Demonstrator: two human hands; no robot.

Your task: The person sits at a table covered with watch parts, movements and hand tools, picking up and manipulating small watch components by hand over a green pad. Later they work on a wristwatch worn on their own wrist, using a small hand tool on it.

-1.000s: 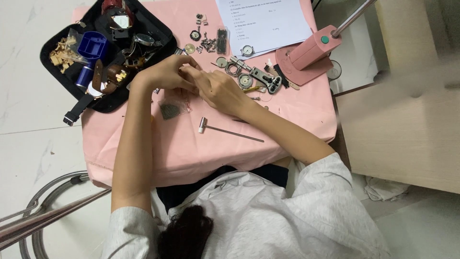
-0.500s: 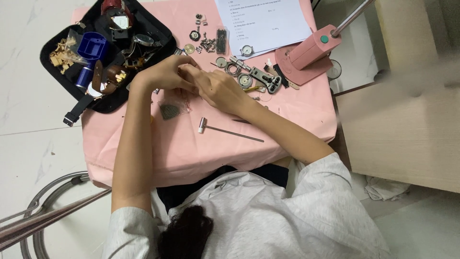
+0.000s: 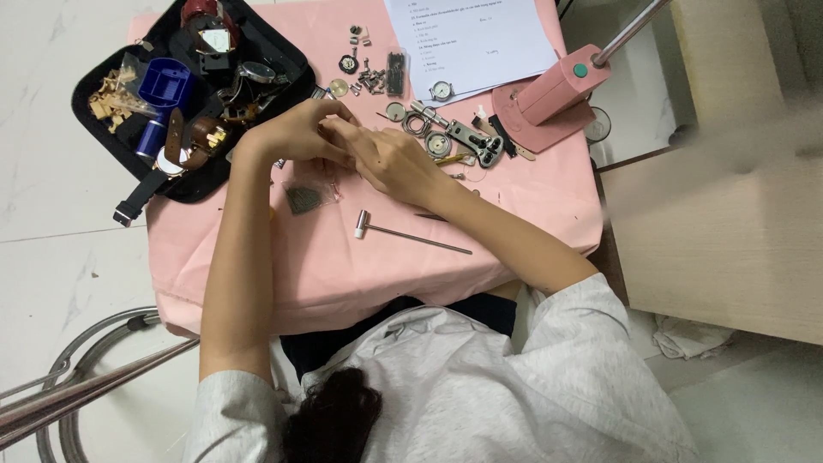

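Observation:
My left hand [image 3: 291, 133] and my right hand [image 3: 396, 163] meet fingertip to fingertip over the pink tablecloth [image 3: 343, 266]. Both pinch a small metal watch part between them, mostly hidden by the fingers. Just below the hands lies a small clear bag with a dark piece [image 3: 302, 199]. A little hammer with a thin metal handle [image 3: 410, 235] lies nearer to me, under my right wrist.
A black tray [image 3: 283, 51] at the back left holds watches, straps and a blue cup [image 3: 165, 81]. Loose watch cases and a case wrench [image 3: 450, 137] lie right of the hands. A paper sheet [image 3: 471, 39] and a pink press tool [image 3: 557, 90] stand at the back right.

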